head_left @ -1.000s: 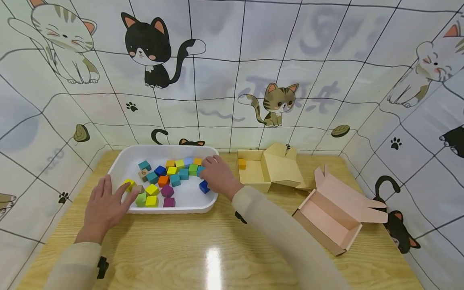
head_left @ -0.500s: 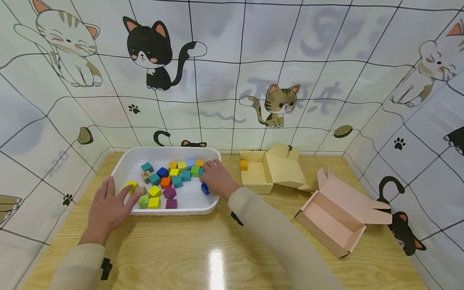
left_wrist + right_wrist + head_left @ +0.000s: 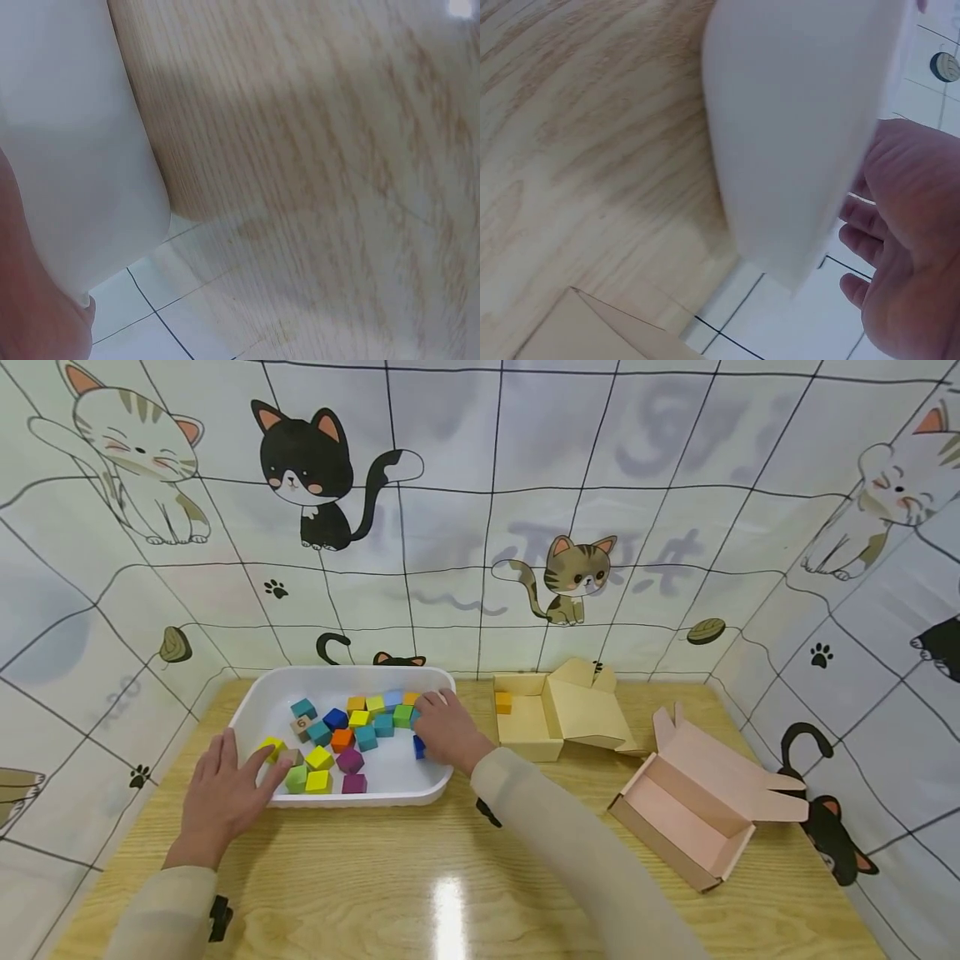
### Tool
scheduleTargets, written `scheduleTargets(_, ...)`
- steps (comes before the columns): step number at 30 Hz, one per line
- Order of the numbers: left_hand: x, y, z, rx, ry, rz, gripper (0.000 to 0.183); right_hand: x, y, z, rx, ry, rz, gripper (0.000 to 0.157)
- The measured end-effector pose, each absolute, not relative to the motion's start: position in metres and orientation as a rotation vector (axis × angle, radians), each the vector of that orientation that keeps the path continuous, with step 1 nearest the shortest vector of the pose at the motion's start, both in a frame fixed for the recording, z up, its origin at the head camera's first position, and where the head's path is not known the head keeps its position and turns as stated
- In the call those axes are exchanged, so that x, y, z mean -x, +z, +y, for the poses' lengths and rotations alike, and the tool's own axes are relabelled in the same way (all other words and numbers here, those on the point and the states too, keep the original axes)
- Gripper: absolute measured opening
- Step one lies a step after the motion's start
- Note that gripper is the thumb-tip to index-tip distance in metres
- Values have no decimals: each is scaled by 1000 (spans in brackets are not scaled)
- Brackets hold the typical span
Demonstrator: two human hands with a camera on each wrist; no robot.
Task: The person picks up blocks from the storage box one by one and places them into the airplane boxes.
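Observation:
A white tray (image 3: 352,800) holds many coloured cubes. My left hand (image 3: 225,797) lies at its front left corner with fairly straight fingers along the left rim; the thumb reaches over the front edge by a yellow cube (image 3: 273,747) and a light green cube (image 3: 296,779). Over the tray's right end, my right hand (image 3: 450,731) has its fingers bent down among the cubes. Partly covered by it are a dark blue cube (image 3: 418,747) and a teal cube (image 3: 416,716). In the right wrist view the tray wall (image 3: 795,120) hides its fingertips; I cannot tell whether they pinch a cube.
Right of the tray stands an open yellow cardboard box (image 3: 525,747) with an orange cube (image 3: 503,702) inside. Farther right and nearer is an open pink cardboard box (image 3: 667,806). A cat-patterned sheet (image 3: 450,527) rises behind and beside the wooden table (image 3: 360,885).
My right hand has shifted slightly left over the tray's right end, and now covers more of the dark blue cube. The left hand stays at the tray's corner.

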State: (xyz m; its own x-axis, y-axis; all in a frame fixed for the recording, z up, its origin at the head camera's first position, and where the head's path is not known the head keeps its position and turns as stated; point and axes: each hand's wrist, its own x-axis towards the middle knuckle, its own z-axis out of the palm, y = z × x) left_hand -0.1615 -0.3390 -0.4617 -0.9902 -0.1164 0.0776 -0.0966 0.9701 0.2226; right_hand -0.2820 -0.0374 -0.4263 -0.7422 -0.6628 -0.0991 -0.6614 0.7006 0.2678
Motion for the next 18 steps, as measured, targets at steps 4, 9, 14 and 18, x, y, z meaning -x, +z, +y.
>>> scheduleTargets(4,162,-463,-340,-167,-325,-3031,74,281,-419,-39,-1120,-410,-2877,33)
scheduleTargets(9,162,-465,-340,-162,-313,-3031,72,281,-407,-37,-1101,-396,-2866,39)
scheduleTargets(14,162,-465,-340,-153,-317,-3026,71,283,-394,-26,-1066,-352,-2861,37)
scheduleTargets(18,162,-463,-340,-146,-315,-3029,71,286,-383,-11,-1018,-306,-2869,38)
